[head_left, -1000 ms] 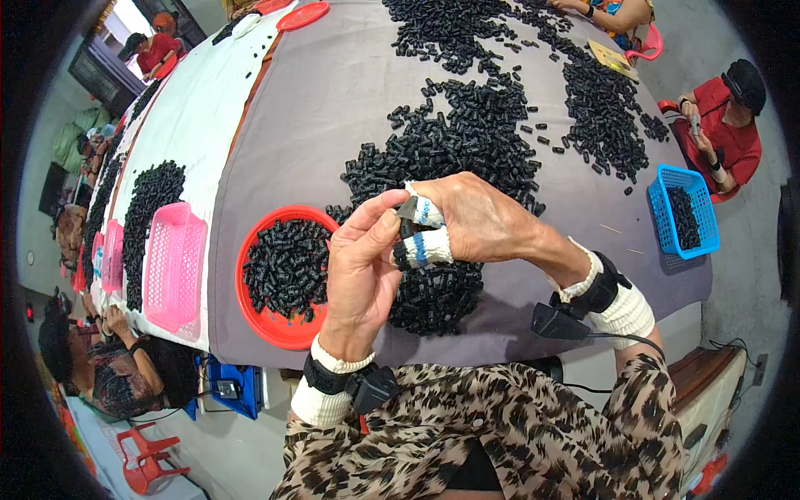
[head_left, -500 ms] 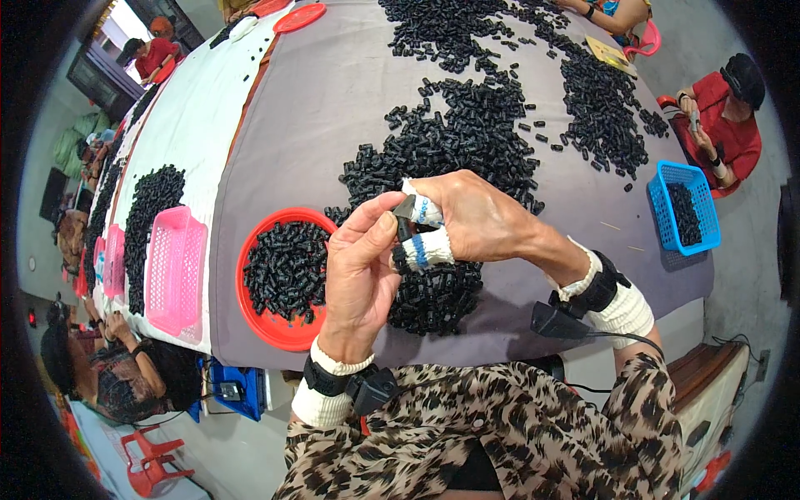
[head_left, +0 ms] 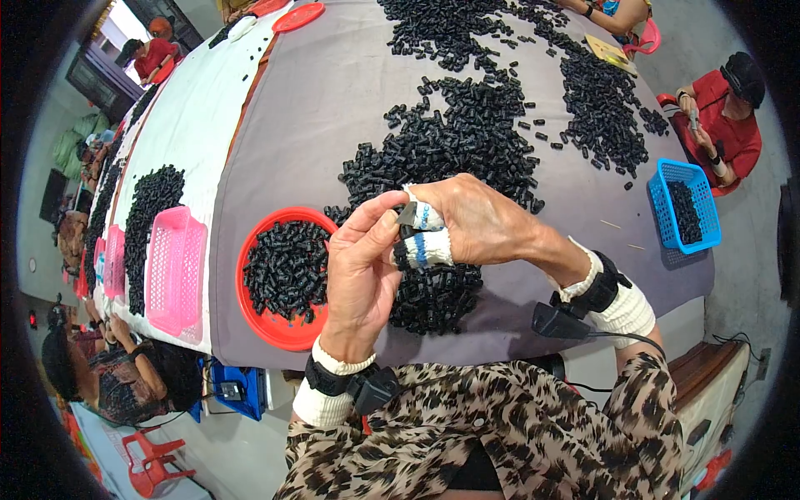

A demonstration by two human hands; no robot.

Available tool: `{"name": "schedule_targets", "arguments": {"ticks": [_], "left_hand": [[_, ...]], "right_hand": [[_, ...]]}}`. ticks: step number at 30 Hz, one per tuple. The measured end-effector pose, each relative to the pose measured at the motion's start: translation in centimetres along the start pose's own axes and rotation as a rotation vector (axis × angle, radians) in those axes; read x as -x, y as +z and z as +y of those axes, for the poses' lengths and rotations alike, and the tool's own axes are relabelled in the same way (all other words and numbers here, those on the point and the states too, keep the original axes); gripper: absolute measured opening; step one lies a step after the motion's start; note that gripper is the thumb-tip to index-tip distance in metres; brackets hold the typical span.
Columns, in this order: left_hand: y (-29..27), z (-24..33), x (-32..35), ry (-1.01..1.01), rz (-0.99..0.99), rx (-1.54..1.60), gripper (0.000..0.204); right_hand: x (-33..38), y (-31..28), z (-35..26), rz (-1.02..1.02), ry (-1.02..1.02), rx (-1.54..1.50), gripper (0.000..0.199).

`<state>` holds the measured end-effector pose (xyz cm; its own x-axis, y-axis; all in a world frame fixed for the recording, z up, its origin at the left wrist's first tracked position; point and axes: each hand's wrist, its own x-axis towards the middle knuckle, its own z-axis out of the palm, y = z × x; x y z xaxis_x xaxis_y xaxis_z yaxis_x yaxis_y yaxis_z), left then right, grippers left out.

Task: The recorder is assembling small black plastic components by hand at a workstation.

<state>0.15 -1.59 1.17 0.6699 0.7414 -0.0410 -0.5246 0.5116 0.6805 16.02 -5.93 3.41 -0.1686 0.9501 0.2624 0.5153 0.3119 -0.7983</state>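
Observation:
My left hand [head_left: 360, 267] and my right hand [head_left: 471, 221] meet above the near edge of a grey table [head_left: 333, 108]. Together they pinch a small black plastic piece [head_left: 407, 215] between the fingertips. Two fingers of my right hand wear white fabric wraps with a blue stripe. Directly under the hands lies a heap of small black pieces [head_left: 433, 292]. A round red tray [head_left: 279, 267] filled with the same black pieces sits just left of my left hand.
Black pieces [head_left: 467, 133] lie scattered widely over the table's middle and far side. A blue basket [head_left: 683, 204] of pieces stands at the right edge by a seated person in red. Pink baskets [head_left: 175, 267] and another black heap lie on the white table to the left.
Both hands stay in place above the heap; only the fingertips have shifted slightly on the small piece.

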Motion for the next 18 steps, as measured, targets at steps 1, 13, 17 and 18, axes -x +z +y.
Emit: {"name": "schedule_targets", "arguments": {"ticks": [1, 13, 17, 18], "left_hand": [[-0.01, 0.03, -0.01, 0.000, 0.001, 0.000, 0.023], [0.56, 0.27, -0.30, 0.003, -0.008, -0.046, 0.026], [0.68, 0.13, -0.55, -0.024, 0.046, -0.065, 0.023], [0.89, 0.14, -0.54, -0.023, 0.066, -0.061, 0.022]], "right_hand": [[0.06, 0.02, -0.12, 0.000, 0.000, -0.001, 0.035], [0.20, 0.18, -0.50, 0.117, 0.098, -0.100, 0.033], [0.28, 0.12, -0.75, 0.121, 0.118, -0.101, 0.034], [0.27, 0.14, -0.71, 0.131, 0.122, -0.103, 0.034]]}}
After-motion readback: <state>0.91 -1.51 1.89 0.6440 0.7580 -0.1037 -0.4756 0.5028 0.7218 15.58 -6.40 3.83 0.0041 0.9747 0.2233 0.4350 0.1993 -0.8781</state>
